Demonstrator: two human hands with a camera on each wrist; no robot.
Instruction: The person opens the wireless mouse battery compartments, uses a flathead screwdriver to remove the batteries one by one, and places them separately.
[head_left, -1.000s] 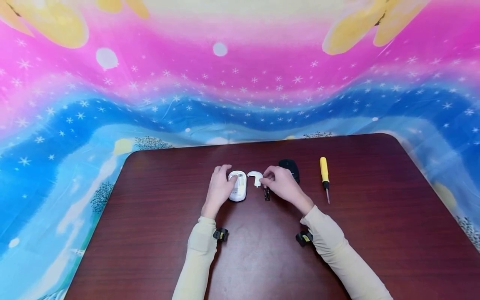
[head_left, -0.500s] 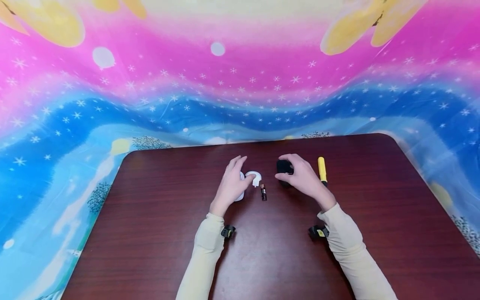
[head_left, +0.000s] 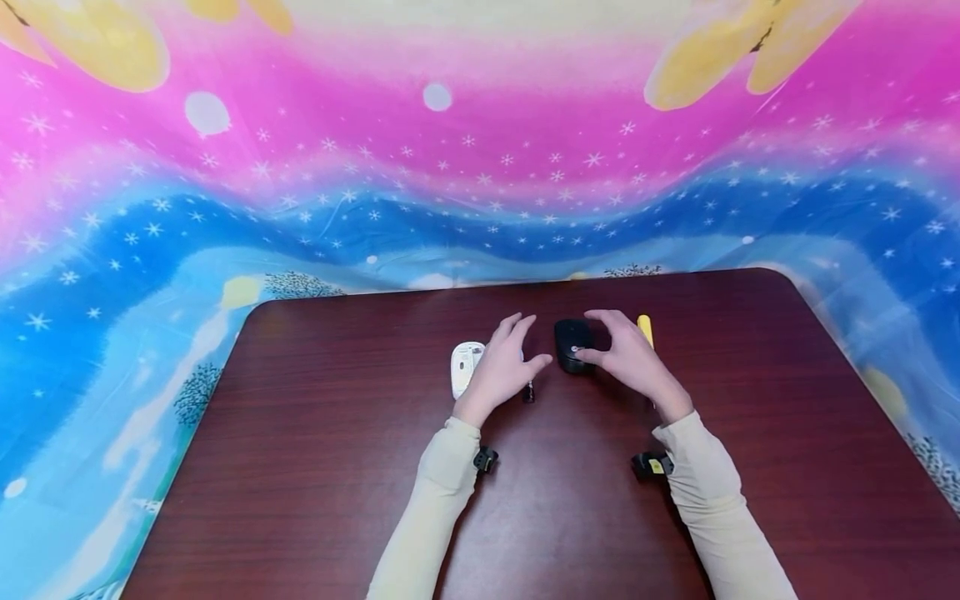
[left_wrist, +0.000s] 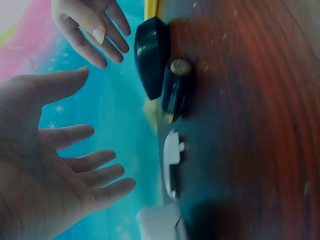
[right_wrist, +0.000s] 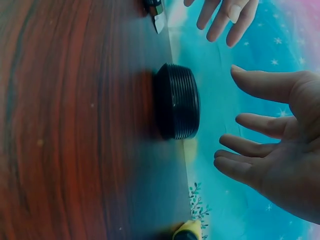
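My left hand [head_left: 501, 371] hovers above the table with fingers spread, holding nothing. Just left of it lies a white computer mouse [head_left: 463, 365], turned over with its inside showing. A small battery [left_wrist: 177, 92] and the mouse's curved white cover [left_wrist: 171, 159] lie under the left hand, largely hidden in the head view. My right hand [head_left: 632, 357], fingers apart and bent a little, is at the right side of a black computer mouse [head_left: 572, 340]. In the right wrist view, a gap shows between that hand and the black mouse [right_wrist: 178, 102].
A screwdriver with a yellow handle [head_left: 645, 327] lies right of the black mouse, partly behind my right hand. The dark red wooden table [head_left: 315, 467] ends at the back against a colourful cloth [head_left: 480, 183].
My right hand has left the battery and moved right to the black mouse. My left hand has let go of the white mouse and shifted right, over the cover and battery.
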